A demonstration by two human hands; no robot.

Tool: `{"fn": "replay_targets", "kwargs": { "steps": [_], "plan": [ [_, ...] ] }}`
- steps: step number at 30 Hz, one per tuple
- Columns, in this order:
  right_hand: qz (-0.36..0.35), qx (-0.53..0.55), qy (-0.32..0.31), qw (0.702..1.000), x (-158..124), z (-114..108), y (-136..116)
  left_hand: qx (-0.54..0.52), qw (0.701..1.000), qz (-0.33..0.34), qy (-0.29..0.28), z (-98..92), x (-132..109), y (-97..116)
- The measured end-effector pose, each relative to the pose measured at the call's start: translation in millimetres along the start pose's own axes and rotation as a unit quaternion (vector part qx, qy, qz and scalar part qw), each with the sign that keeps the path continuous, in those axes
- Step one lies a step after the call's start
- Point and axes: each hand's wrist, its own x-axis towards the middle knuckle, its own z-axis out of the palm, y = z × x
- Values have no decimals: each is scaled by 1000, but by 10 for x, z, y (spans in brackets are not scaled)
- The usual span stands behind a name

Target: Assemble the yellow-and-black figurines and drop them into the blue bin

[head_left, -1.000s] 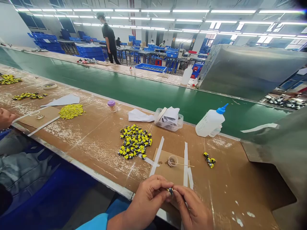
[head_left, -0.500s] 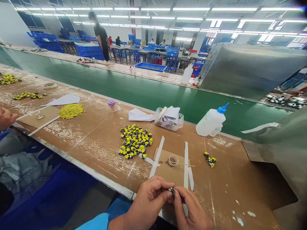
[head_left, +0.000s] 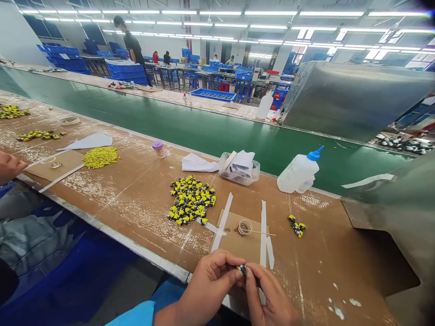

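Between my fingertips is a small yellow, black and white figure [head_left: 242, 269], mostly covered by the fingers. My left hand [head_left: 212, 280] pinches it from the left, thumb below and index finger above. My right hand [head_left: 267, 294] grips its right side with thumb and index finger. Just beyond my hands, a small clear cup [head_left: 245, 227] with brown residue stands on a taped cardboard piece [head_left: 234, 246], a thin stick [head_left: 261, 233] resting across it. A heap of similar figures [head_left: 192, 199] lies to the left, and a few more figures [head_left: 297, 226] lie to the right.
Behind the cup stand a clear plastic tub [head_left: 239, 168] with white cloth and a white bottle [head_left: 298, 172] with a blue cap. A purple-lidded jar [head_left: 158, 148] and a yellow pile [head_left: 100, 157] are further left. A co-worker's hand [head_left: 10, 166] is at the left edge. The green belt [head_left: 152, 120] runs behind.
Both my hands keep their pinch on the small figure and barely shift. In the background, the standing person leans to the left over the blue crates.
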Motion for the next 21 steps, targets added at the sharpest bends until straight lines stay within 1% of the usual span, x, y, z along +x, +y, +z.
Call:
{"fn": "replay_targets", "kwargs": {
  "steps": [3,6,11,16,21],
  "plan": [
    [7,4,-2,1000,-7,11,28,-37,999,-21,2,-4,17,-31],
    [14,40,-13,999,-10,24,37,-73,996,-43,6,-5,29,-47],
    [22,84,-22,996,-12,40,34,-106,993,-46,16,-16,33,-45],
    [3,109,-51,993,3,11,100,-86,995,-41,-17,-60,34,-12],
    [-15,111,-68,991,14,-9,148,-28,999,-32,-25,-110,55,2]
  ]
}}
